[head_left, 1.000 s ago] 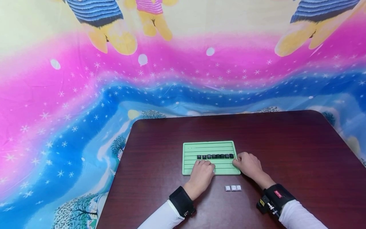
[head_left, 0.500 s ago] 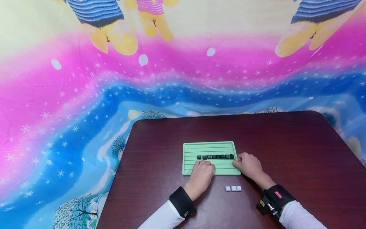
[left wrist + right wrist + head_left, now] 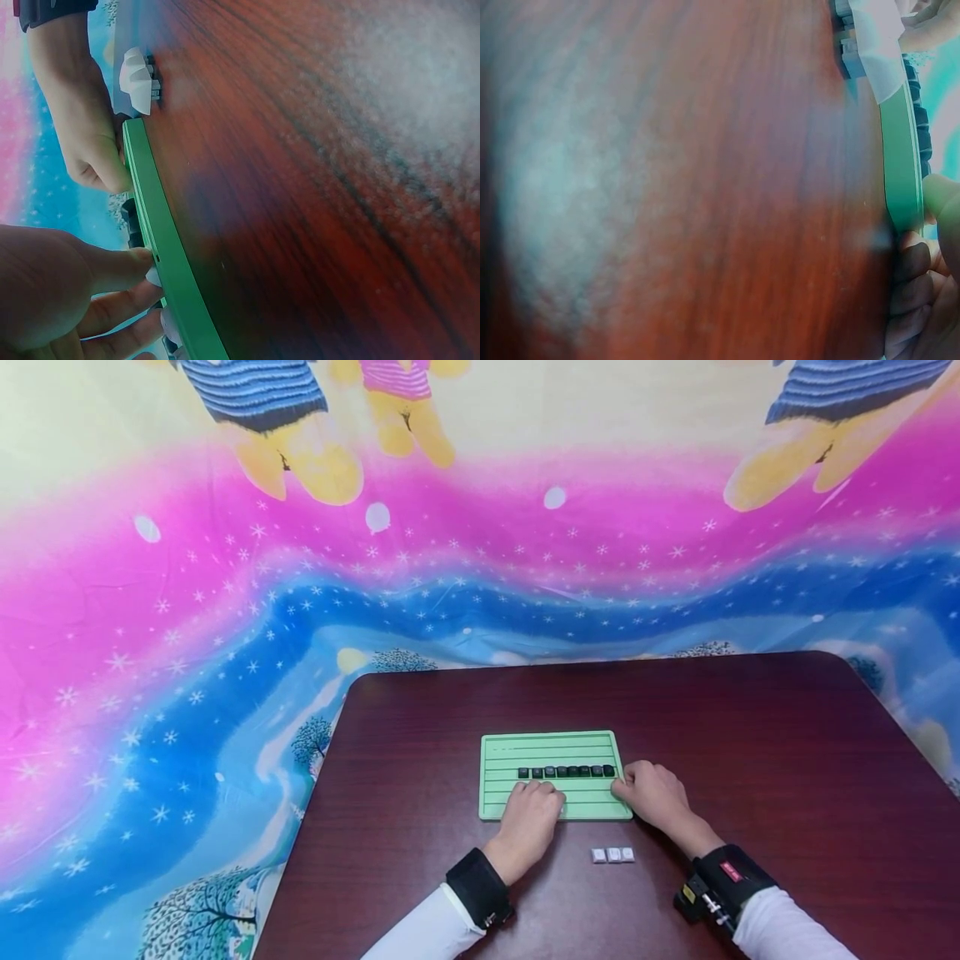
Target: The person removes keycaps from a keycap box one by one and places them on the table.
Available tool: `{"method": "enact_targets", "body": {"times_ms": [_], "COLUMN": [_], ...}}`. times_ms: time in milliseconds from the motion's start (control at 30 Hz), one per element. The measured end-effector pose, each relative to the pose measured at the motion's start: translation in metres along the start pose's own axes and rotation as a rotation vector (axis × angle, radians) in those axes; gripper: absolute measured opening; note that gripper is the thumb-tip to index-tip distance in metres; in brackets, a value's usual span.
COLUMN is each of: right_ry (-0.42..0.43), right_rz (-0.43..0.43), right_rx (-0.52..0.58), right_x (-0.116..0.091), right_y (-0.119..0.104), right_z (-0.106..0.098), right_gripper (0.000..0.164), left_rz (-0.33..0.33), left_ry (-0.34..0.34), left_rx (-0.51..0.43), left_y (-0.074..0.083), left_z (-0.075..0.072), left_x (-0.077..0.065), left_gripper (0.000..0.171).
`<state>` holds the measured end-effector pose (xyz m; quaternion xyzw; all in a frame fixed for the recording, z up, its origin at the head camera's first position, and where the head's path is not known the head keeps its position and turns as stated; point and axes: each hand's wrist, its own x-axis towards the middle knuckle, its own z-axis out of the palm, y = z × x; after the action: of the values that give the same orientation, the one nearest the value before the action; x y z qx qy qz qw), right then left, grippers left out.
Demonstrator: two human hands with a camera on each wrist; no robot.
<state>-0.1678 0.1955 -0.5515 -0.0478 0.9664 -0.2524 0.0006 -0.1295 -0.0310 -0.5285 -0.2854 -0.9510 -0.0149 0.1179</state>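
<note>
A green ridged tray [image 3: 592,806] lies on the table, with a row of several black keycaps [image 3: 573,771] across it. My left hand [image 3: 528,822] is over the tray's near left part. In the left wrist view, its thumb and fingertips pinch a white keycap [image 3: 154,276] low at the tray's near edge, and another white piece [image 3: 171,326] shows under the fingers. My right hand [image 3: 654,793] grips the tray's right edge, thumb on the rim and the other fingers curled beside it. Three white keycaps [image 3: 613,855] stand in a short row in front of the tray.
The dark red-brown wooden table [image 3: 420,735] extends around the tray on all sides. A patterned cloth [image 3: 480,543] hangs behind the table's far edge. Black bands with small devices [image 3: 697,897] sit on both wrists.
</note>
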Motion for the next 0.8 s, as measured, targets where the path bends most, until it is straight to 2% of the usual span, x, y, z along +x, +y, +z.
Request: {"method": "enact_targets", "body": {"times_ms": [600,800], "right_ry": [-0.008,-0.016], "right_rz": [0.01,0.013], "right_rx": [-0.017,-0.019], "right_x": [0.0018,0.0026], "right_y": [0.002,0.0027], "right_z": [0.0013,0.0018], "right_gripper": [0.033,0.032], "left_rz": [0.016,0.019], "left_ry": [0.001,0.021], "left_rx": [0.013,-0.004], "left_y": [0.0008,0.001], "left_z": [0.0027,0.0024], "left_x": [0.0013,0.0015], "left_gripper": [0.017,0.011]}}
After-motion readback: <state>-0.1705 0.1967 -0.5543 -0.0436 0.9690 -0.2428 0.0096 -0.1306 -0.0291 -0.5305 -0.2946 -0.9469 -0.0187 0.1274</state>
